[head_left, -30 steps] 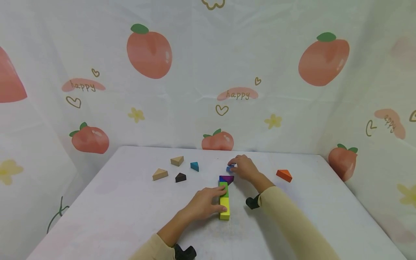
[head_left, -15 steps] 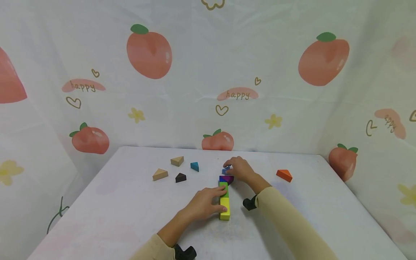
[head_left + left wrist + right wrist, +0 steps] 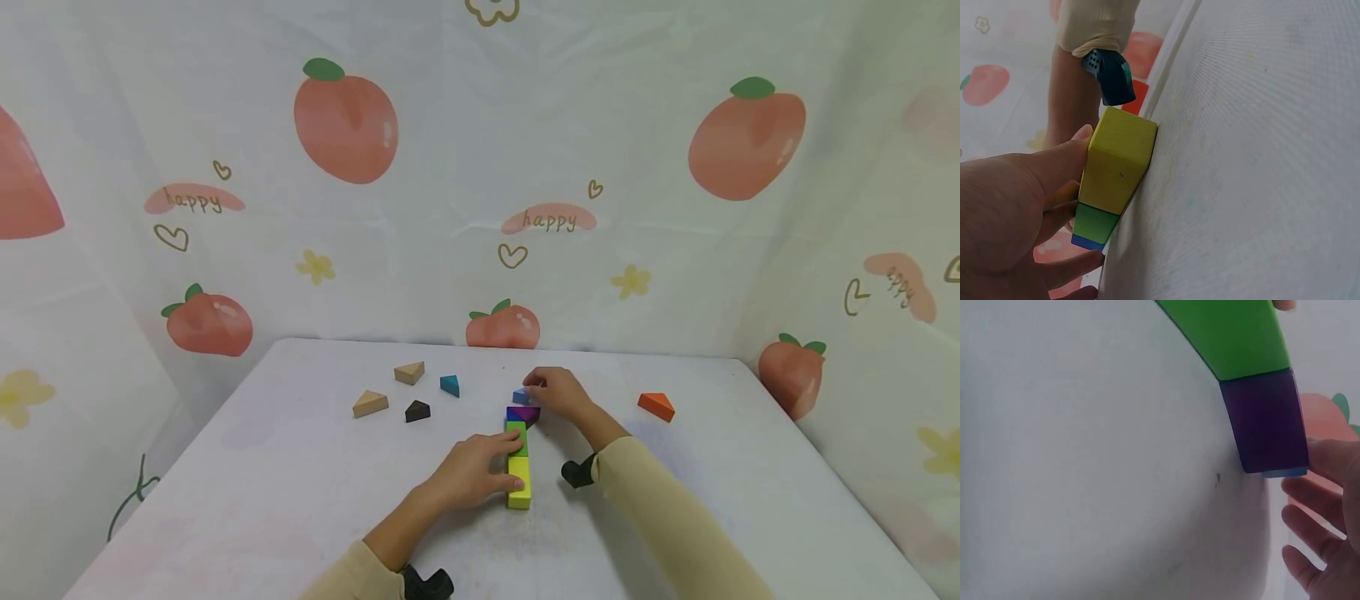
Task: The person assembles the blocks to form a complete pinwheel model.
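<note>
My left hand (image 3: 470,471) rests along a row of wooden blocks, its thumb on the yellow block (image 3: 519,500) and its fingers over the green block (image 3: 521,446). At the row's far end a dark blue triangular block (image 3: 513,414) and a purple triangular block (image 3: 531,412) lie side by side. Just beyond them lies a light blue triangular block (image 3: 520,397). My right hand (image 3: 558,392) pinches this one at its right end with thumb and index finger. In the right wrist view the purple block (image 3: 1266,422) hides most of the light blue block (image 3: 1286,472).
Left of the row lie two natural wood triangular blocks (image 3: 409,372) (image 3: 371,404), a black block (image 3: 417,411) and a teal block (image 3: 450,385). An orange triangular block (image 3: 657,406) lies at the right. A printed curtain (image 3: 420,250) hangs behind the white table (image 3: 262,467).
My right hand has moved the light blue block left and toward the row's far end. Its fingers have since drawn back to the block's right end. My left hand stays in place.
</note>
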Available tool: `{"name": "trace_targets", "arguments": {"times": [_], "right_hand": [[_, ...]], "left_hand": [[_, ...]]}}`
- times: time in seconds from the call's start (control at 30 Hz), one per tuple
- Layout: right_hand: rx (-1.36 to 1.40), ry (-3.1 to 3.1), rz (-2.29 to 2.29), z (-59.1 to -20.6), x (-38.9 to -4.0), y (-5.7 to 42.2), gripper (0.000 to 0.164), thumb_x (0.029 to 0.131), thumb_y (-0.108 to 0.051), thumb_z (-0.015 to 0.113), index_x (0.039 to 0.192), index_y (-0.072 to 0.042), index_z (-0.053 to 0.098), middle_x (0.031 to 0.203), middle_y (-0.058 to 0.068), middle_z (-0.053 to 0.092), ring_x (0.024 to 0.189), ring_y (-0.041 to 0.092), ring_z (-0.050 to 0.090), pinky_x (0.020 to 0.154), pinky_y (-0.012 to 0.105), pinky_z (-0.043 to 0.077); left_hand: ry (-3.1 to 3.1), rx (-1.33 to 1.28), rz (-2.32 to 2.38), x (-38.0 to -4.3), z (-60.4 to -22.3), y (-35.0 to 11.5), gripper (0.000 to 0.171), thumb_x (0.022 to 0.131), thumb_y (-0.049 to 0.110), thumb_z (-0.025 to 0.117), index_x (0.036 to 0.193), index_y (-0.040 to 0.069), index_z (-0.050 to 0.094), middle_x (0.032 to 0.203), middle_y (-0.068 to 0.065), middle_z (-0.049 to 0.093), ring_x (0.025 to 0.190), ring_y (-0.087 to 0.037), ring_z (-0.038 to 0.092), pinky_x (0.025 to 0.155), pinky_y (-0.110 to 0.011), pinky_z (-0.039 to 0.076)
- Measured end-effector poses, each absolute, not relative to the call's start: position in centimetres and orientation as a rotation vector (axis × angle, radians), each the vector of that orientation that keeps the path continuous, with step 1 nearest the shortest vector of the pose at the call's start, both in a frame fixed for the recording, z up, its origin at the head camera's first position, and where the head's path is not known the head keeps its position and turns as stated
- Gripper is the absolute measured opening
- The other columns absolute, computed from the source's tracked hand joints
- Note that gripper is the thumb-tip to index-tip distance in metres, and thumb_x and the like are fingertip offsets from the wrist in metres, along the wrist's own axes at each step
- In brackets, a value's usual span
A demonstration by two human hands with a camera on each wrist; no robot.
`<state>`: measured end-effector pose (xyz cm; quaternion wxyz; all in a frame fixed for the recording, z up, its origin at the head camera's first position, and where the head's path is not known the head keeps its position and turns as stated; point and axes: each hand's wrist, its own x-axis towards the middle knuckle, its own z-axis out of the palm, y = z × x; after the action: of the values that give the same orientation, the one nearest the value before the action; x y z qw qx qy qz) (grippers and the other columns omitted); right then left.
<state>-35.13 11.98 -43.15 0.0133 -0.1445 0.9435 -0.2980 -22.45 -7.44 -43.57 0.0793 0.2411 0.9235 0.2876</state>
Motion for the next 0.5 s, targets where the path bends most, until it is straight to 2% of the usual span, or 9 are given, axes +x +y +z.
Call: {"name": "trace_targets", "arguments": {"times": [0.13,0.5], "right_hand": [[-0.518,2.914,-0.939,-43.27,-35.07,12.03,0.012,0.093,-0.016,0.066,0.102,-0.010,0.072,0.094,0.000,0.067,0.086,0.018,0.058,0.083,0.036,0.053],[-0.595,2.829,-0.945,-42.98,-34.85,11.93,0.012,0.093,-0.015,0.068,0.103,-0.011,0.072,0.096,-0.001,0.068,0.087,0.017,0.057,0.085,0.035,0.052]], "left_hand": [[2.763,0.723,0.857,-22.40,-43.52,-7.42,0.062,0.086,0.044,0.072,0.142,0.024,0.053,0.148,0.009,0.045,0.133,-0.024,0.043,0.104,-0.050,0.038],[2.763,0.735,0.867,-22.44,-43.60,-7.46,0.062,0.086,0.045,0.071,0.141,0.023,0.054,0.147,0.007,0.045,0.133,-0.024,0.043,0.104,-0.050,0.038]]}}
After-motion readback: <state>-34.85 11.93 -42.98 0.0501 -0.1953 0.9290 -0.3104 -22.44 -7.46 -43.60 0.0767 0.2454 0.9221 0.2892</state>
